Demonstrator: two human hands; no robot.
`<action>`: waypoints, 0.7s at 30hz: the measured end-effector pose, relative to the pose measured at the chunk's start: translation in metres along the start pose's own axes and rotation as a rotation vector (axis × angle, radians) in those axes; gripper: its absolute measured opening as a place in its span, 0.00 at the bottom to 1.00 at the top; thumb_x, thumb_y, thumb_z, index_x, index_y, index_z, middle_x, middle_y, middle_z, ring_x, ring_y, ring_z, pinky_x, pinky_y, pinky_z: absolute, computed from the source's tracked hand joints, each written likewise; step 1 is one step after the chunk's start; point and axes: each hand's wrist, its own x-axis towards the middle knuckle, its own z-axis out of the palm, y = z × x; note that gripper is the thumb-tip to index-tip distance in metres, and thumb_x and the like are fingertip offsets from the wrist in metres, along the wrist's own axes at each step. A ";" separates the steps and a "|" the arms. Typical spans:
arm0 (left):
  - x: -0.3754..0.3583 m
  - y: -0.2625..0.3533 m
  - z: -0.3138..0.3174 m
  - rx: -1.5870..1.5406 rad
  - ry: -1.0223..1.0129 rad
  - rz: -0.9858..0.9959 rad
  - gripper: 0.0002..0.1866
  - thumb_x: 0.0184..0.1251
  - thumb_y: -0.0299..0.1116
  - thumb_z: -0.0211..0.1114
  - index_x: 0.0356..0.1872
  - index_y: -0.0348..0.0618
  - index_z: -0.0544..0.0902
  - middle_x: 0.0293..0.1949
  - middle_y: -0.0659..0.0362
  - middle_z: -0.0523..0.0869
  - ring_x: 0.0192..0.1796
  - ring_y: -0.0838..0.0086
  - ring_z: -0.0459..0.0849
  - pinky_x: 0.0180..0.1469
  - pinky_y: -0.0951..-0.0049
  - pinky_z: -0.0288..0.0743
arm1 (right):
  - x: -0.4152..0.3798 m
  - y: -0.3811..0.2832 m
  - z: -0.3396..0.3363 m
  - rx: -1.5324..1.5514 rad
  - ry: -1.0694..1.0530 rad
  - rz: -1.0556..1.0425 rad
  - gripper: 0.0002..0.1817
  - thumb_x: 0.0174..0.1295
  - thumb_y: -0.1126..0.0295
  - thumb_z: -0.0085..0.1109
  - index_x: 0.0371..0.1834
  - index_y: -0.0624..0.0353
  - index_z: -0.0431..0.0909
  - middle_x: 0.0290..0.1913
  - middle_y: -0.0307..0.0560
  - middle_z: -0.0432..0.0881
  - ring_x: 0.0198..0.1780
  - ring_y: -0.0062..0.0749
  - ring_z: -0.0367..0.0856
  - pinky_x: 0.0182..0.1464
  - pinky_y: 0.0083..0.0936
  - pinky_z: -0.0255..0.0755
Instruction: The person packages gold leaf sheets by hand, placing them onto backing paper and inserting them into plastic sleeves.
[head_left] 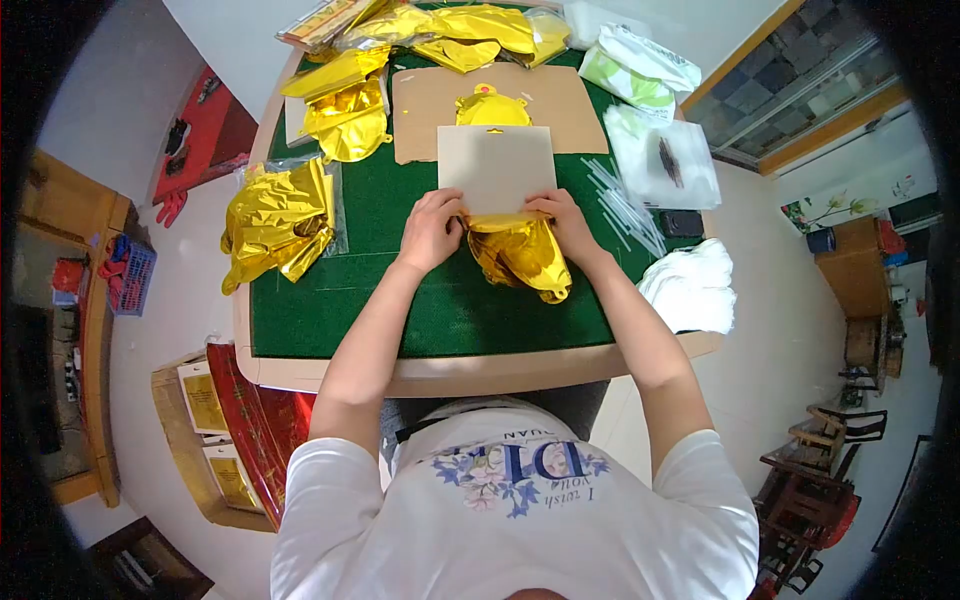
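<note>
Both hands grip a gold foil balloon (520, 258) at the lower edge of a pale grey card (496, 165) with a hang slot at its top. My left hand (433, 230) is closed at the card's lower left corner, thumb tucked by the foil. At the lower right corner, my right hand (566, 226) pinches the foil against the card. The foil hangs crumpled below the card towards me. Beyond the card, another gold foil piece (490, 107) lies partly hidden on a brown cardboard sheet (425, 112).
Gold foil piles (275, 220) lie at the table's left and back. White straws (625, 210), a black box (681, 223), clear plastic bags (700, 160) and a white bundle (690, 290) sit at the right. A carton (180, 440) stands on the floor, left.
</note>
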 end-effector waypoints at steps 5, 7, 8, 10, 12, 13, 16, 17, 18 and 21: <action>0.003 0.005 -0.005 -0.033 -0.025 0.002 0.12 0.48 0.22 0.67 0.36 0.43 0.80 0.52 0.55 0.80 0.57 0.57 0.77 0.60 0.62 0.72 | 0.006 0.023 0.010 0.193 -0.003 0.128 0.14 0.56 0.77 0.59 0.47 0.59 0.79 0.48 0.46 0.81 0.53 0.40 0.76 0.57 0.30 0.70; 0.004 0.008 -0.006 -0.032 -0.009 -0.004 0.11 0.49 0.23 0.68 0.35 0.42 0.79 0.51 0.56 0.81 0.56 0.57 0.77 0.59 0.62 0.72 | 0.014 0.038 0.016 0.366 -0.009 0.263 0.15 0.58 0.77 0.57 0.49 0.61 0.77 0.47 0.47 0.81 0.51 0.39 0.77 0.56 0.29 0.70; 0.004 0.009 -0.007 -0.032 0.006 -0.009 0.11 0.50 0.23 0.69 0.34 0.41 0.79 0.50 0.56 0.81 0.54 0.57 0.78 0.57 0.62 0.73 | 0.019 0.045 0.018 0.728 -0.054 0.425 0.15 0.59 0.77 0.56 0.50 0.62 0.77 0.47 0.47 0.81 0.50 0.39 0.78 0.54 0.29 0.71; 0.005 0.003 -0.002 -0.040 0.005 -0.021 0.10 0.52 0.24 0.69 0.34 0.40 0.78 0.49 0.56 0.81 0.53 0.58 0.78 0.56 0.62 0.73 | 0.022 0.032 0.012 1.209 -0.055 0.731 0.14 0.61 0.75 0.57 0.50 0.63 0.77 0.43 0.47 0.82 0.44 0.39 0.80 0.51 0.27 0.73; 0.006 0.000 0.002 -0.049 0.004 -0.034 0.09 0.54 0.25 0.70 0.34 0.39 0.77 0.48 0.56 0.81 0.52 0.58 0.78 0.55 0.62 0.73 | 0.018 0.026 0.010 0.639 0.011 0.352 0.13 0.61 0.73 0.59 0.48 0.63 0.78 0.42 0.48 0.82 0.43 0.37 0.81 0.49 0.26 0.74; 0.006 -0.001 0.002 -0.043 0.010 -0.042 0.09 0.56 0.26 0.69 0.34 0.39 0.77 0.47 0.56 0.82 0.51 0.58 0.78 0.54 0.62 0.73 | 0.016 0.021 0.009 0.066 0.071 -0.027 0.13 0.60 0.72 0.61 0.47 0.62 0.78 0.40 0.48 0.82 0.43 0.35 0.81 0.48 0.25 0.74; 0.007 0.000 0.004 -0.042 0.029 -0.069 0.08 0.59 0.26 0.68 0.34 0.39 0.77 0.46 0.56 0.82 0.50 0.58 0.78 0.53 0.62 0.73 | 0.020 0.005 0.005 0.129 0.054 0.276 0.13 0.59 0.67 0.66 0.44 0.62 0.79 0.31 0.46 0.78 0.34 0.31 0.77 0.38 0.26 0.71; 0.008 0.001 0.005 -0.045 0.043 -0.088 0.07 0.60 0.26 0.67 0.34 0.39 0.77 0.46 0.56 0.82 0.50 0.58 0.78 0.52 0.62 0.73 | 0.021 0.002 0.003 0.073 0.004 0.341 0.14 0.59 0.66 0.67 0.43 0.62 0.79 0.29 0.45 0.77 0.31 0.31 0.75 0.35 0.27 0.69; 0.008 0.001 0.006 -0.045 0.043 -0.088 0.07 0.60 0.26 0.67 0.34 0.39 0.77 0.46 0.56 0.82 0.50 0.58 0.78 0.52 0.62 0.73 | 0.022 0.002 0.004 0.095 0.024 0.345 0.15 0.59 0.64 0.67 0.43 0.62 0.77 0.27 0.43 0.74 0.28 0.30 0.71 0.32 0.28 0.67; 0.009 0.002 0.008 -0.036 0.068 -0.101 0.07 0.61 0.27 0.66 0.36 0.39 0.77 0.46 0.55 0.82 0.49 0.58 0.79 0.52 0.62 0.74 | 0.025 0.003 0.006 0.069 0.001 0.473 0.17 0.59 0.63 0.66 0.48 0.58 0.78 0.31 0.47 0.79 0.32 0.37 0.78 0.38 0.33 0.72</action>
